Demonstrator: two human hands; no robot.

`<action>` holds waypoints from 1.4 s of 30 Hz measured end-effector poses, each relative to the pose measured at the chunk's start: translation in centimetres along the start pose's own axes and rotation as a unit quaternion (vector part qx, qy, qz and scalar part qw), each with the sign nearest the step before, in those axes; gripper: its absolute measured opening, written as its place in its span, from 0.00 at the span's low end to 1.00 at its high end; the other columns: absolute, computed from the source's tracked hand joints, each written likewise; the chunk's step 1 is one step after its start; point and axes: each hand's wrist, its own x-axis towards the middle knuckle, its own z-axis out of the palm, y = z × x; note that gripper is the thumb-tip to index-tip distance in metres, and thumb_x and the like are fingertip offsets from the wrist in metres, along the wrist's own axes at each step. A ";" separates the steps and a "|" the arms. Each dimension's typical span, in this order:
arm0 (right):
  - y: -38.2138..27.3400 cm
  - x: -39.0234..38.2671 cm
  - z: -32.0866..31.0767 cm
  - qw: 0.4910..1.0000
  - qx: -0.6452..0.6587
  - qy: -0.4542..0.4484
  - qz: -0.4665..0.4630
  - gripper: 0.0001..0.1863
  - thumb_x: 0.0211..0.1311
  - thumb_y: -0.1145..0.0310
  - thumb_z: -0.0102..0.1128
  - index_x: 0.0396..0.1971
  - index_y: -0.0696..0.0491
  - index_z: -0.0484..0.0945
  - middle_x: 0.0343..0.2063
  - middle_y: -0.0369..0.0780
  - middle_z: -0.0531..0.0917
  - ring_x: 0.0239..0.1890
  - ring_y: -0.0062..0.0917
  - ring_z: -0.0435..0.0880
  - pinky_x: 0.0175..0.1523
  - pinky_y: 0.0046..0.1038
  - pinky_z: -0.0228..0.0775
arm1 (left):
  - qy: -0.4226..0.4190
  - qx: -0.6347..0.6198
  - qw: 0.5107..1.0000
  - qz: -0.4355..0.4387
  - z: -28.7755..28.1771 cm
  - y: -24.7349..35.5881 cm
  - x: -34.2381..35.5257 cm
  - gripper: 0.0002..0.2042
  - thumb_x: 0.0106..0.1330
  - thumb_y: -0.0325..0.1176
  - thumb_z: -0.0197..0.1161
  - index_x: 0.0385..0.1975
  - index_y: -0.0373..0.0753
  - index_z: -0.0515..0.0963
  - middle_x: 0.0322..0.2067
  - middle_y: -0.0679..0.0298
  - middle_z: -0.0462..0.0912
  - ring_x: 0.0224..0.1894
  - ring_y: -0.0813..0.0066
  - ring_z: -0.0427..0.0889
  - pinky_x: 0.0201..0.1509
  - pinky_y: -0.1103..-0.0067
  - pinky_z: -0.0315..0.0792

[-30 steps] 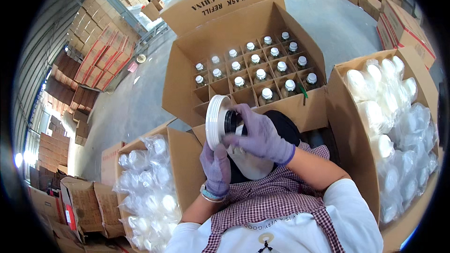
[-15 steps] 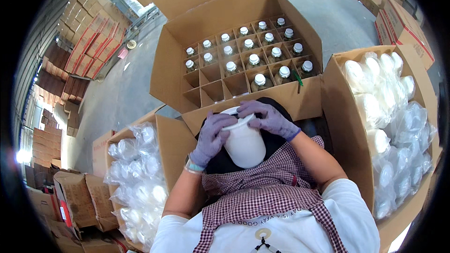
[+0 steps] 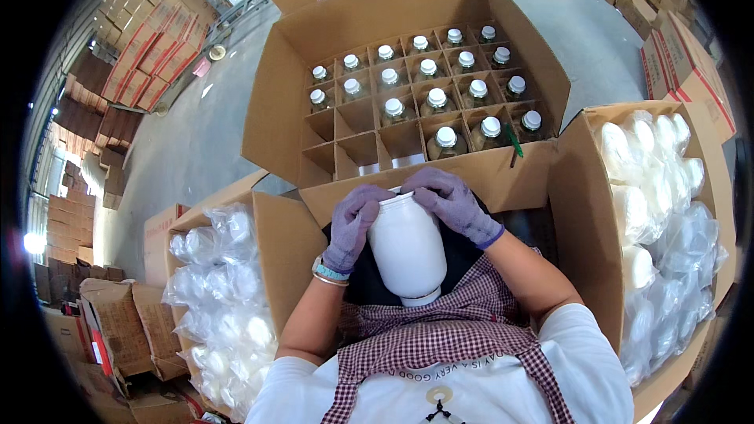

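A white, rounded flask-like container [image 3: 407, 245] lies tilted over my lap, one end with a narrow ring pointing toward me. My left hand [image 3: 353, 228], in a purple-grey glove, grips the left side of its far rim, fingers bent. On the rim's right side, my right hand [image 3: 452, 204], gloved alike, is closed with fingertips pressed to the edge. What lies under the fingertips at the far opening is mostly hidden. Just beyond my hands stands a divided carton [image 3: 263, 110] holding several clear bottles with white caps, such as a near bottle [image 3: 445, 141].
At my left, an open carton [image 3: 292, 255] holds bagged white and clear parts [image 3: 224, 298]. Another open carton [image 3: 585, 220] at my right holds similar bagged parts [image 3: 667, 259]. A green slim tool [image 3: 514, 141] sticks up at the divided carton's near right edge. Stacked boxes [image 3: 153, 55] stand farther off.
The container has tipped, so its near end with the ring now shows. Both hands remain at its far rim, fingers shifted slightly. The whole view has moved a little.
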 end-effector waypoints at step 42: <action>-17.5 0.6 5.3 0.825 -0.212 -0.474 -0.222 0.36 0.41 0.45 0.69 0.52 0.49 0.79 0.54 0.48 0.77 0.62 0.47 0.72 0.64 0.50 0.64 | -0.181 0.173 0.966 -0.061 3.9 4.8 -3.4 0.25 0.73 0.53 0.52 0.48 0.33 0.78 0.39 0.57 0.82 0.38 0.69 0.80 0.39 0.75 0.74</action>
